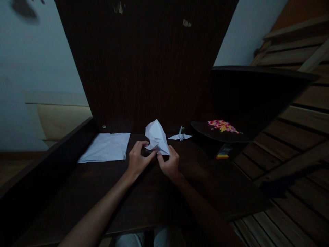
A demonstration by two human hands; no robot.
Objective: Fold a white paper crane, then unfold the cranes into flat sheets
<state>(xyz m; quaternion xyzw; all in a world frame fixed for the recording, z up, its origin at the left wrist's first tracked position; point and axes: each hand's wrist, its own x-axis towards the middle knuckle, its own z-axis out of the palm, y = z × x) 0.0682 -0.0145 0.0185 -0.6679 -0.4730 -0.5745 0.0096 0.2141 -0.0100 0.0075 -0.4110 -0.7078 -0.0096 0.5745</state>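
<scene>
Between my hands is a partly folded sheet of white paper (156, 134), creased and standing up off the dark desk. My left hand (138, 157) pinches its lower left corner between thumb and fingers. On the lower right edge, my right hand (170, 162) grips the same paper, its thumb in front and the fingers partly hidden behind. Just beyond my right hand, a white folded paper crane (181, 136) rests near the back panel. To the left lies a flat stack of white paper sheets (108, 146), apart from my left hand.
The dark wooden desk (102, 192) has a raised side board (46, 168) on the left and a tall back panel (149, 61). At right, a corner shelf (200, 128) bears a pile of small pink and yellow pieces (223, 126). Wooden slats (295, 137) stand beyond.
</scene>
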